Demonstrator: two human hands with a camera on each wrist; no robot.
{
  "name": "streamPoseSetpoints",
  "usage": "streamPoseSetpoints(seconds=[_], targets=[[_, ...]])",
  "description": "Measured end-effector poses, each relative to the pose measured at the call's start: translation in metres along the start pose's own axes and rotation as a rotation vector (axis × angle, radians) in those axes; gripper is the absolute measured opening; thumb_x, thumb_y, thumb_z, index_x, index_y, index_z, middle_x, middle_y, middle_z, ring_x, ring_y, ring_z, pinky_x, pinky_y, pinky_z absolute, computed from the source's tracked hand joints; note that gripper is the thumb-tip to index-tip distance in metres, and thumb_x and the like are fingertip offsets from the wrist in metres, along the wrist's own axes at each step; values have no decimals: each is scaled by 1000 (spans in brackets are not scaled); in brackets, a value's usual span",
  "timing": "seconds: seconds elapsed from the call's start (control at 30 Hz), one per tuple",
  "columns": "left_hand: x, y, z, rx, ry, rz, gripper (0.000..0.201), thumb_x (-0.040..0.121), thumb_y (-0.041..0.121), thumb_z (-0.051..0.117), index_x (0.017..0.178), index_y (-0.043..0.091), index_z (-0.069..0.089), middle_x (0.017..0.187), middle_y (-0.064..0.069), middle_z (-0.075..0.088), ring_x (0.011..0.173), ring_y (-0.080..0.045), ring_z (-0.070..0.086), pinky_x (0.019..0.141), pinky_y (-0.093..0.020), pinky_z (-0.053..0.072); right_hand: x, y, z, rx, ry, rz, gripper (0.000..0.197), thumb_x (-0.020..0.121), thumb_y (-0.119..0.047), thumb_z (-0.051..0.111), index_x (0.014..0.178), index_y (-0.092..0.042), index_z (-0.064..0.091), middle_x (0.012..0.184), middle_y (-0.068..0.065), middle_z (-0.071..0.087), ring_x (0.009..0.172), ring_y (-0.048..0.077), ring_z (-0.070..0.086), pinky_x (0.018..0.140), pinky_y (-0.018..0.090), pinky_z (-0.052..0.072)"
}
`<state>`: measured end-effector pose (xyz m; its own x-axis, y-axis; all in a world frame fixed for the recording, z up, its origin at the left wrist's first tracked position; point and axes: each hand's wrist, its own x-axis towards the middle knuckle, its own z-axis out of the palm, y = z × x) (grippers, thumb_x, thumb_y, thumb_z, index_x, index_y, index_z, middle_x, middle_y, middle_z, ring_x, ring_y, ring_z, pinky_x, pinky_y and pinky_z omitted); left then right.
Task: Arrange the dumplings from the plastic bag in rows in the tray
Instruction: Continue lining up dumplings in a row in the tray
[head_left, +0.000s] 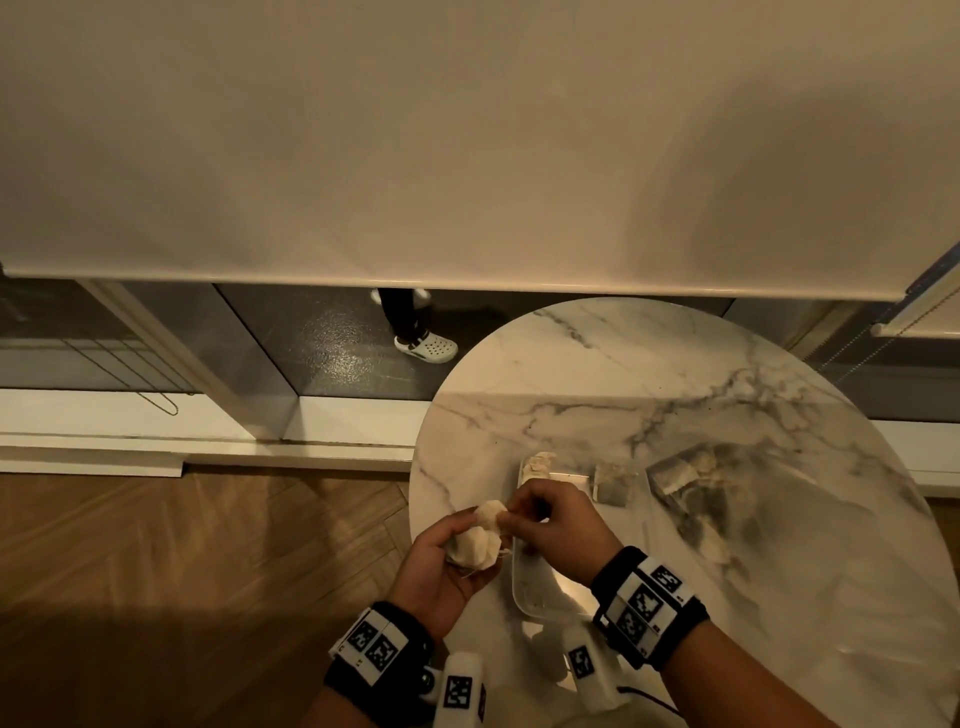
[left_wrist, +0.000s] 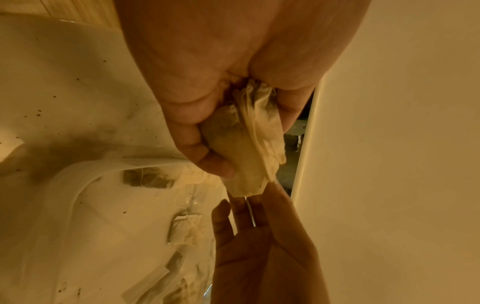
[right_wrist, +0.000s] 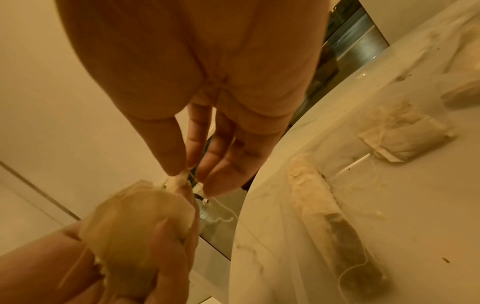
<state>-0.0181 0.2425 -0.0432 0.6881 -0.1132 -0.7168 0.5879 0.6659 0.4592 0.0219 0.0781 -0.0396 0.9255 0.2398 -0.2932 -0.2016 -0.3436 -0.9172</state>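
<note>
My left hand (head_left: 449, 540) grips a clump of pale, pouch-like dumplings (head_left: 480, 535) with loose strings, held over the table's left edge. My right hand (head_left: 519, 512) pinches one corner of that clump (right_wrist: 179, 179) between thumb and forefinger, its other fingers straight. In the left wrist view the clump (left_wrist: 246, 148) sticks out of my fist towards the right hand (left_wrist: 249, 203). The clear plastic tray (head_left: 519, 587) lies just right of my hands, with one dumpling (head_left: 537, 465) at its far left corner and another (head_left: 615, 480) beside it. A clear plastic bag (head_left: 691, 483) with several more lies to the right.
The round marble table (head_left: 675, 374) ends just left of my hands, above a wood floor (head_left: 208, 545). Crumbs dot the tabletop (left_wrist: 78, 78) near the tray. A person's leg and white clog (head_left: 426, 345) stand beyond the lowered blind.
</note>
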Motion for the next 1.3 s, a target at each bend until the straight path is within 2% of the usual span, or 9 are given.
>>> streamPoseSetpoints(seconds=[0.23, 0.4, 0.6, 0.73, 0.87, 0.93, 1.07, 1.13, 1.3], targets=[[2, 1, -7, -37, 31, -16, 29, 84, 16, 62, 106, 1, 71, 101, -20, 69, 85, -31, 64, 69, -37, 52, 4, -4, -16, 323, 36, 96, 16, 86, 6, 66, 75, -7, 63, 75, 12, 64, 75, 22, 65, 72, 38, 59], [3, 2, -10, -75, 38, -34, 29, 79, 16, 65, 104, 3, 69, 102, -16, 71, 86, -31, 67, 65, -35, 53, 6, -4, -37, 454, 99, 148, 8, 85, 9, 60, 81, 2, 60, 76, 17, 63, 74, 27, 64, 77, 45, 58], [4, 4, -13, -109, 36, -33, 26, 76, 15, 66, 100, 5, 69, 96, -13, 72, 80, -29, 69, 63, -33, 54, 19, 33, -47, 156, 146, 298, 5, 90, -5, 66, 90, -5, 61, 75, 14, 67, 71, 25, 65, 76, 44, 58], [6, 8, -21, -160, 32, -36, 24, 81, 16, 63, 103, 6, 67, 97, -11, 70, 79, -28, 67, 61, -32, 55, 21, 56, -43, -145, 0, 402, 11, 95, -18, 63, 103, -12, 64, 91, 13, 72, 79, 21, 70, 71, 34, 59], [8, 12, -25, -184, 35, -21, 24, 81, 16, 64, 102, 7, 67, 95, -10, 69, 80, -27, 65, 60, -32, 55, 21, 58, -33, -152, -206, 535, 16, 95, -19, 63, 110, -13, 64, 100, 13, 72, 82, 20, 72, 72, 32, 61], [6, 14, -26, -202, 33, -14, 23, 80, 16, 64, 101, 7, 67, 93, -10, 69, 78, -26, 66, 60, -32, 55, 24, 62, -27, -222, -249, 538, 15, 94, -19, 65, 108, -15, 66, 101, 11, 72, 84, 20, 72, 74, 34, 62], [3, 16, -28, -230, 36, -1, 21, 83, 16, 62, 101, 7, 67, 90, -9, 71, 72, -25, 68, 59, -31, 56, 37, 69, -20, -384, -183, 491, 8, 88, -14, 70, 92, -21, 72, 92, 4, 71, 77, 18, 69, 67, 32, 62], [2, 17, -30, -236, 33, 0, 20, 84, 16, 61, 100, 7, 67, 90, -9, 72, 72, -25, 68, 59, -31, 56, 42, 70, -17, -371, -153, 501, 9, 86, -10, 71, 85, -19, 73, 87, 6, 71, 73, 19, 69, 67, 33, 62], [1, 16, -36, -242, 48, -4, 21, 82, 17, 61, 100, 8, 67, 89, -9, 72, 73, -26, 68, 58, -31, 56, 48, 72, -11, -348, -115, 526, 10, 85, -3, 71, 81, -12, 71, 88, 13, 72, 79, 26, 73, 69, 38, 63]])
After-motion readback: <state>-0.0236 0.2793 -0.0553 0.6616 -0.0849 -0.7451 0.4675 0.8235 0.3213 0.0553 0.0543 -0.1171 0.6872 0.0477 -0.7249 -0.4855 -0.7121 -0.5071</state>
